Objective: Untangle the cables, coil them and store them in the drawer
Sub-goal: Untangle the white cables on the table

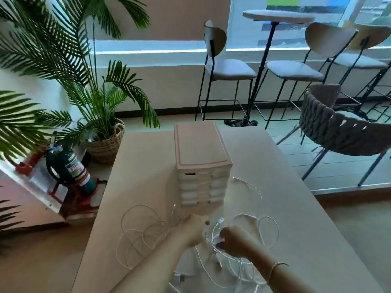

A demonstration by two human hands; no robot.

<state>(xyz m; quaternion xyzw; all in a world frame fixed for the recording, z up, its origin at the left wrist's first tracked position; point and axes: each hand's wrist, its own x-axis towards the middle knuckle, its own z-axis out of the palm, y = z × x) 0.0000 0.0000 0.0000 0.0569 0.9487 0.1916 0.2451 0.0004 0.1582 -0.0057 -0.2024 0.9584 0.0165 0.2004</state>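
Tangled cables sprawling left-right before drawer unit

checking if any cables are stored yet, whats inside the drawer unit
Cannot tell: the drawer unit has every drawer closed and the frosted fronts hide their contents. The white cables lie loose on the table in front of it.

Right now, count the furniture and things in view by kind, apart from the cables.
Bar stools: 3
Woven chair: 1
Tables: 2
Drawer unit: 1
Potted plant: 1
Fire extinguisher: 1
Total: 9
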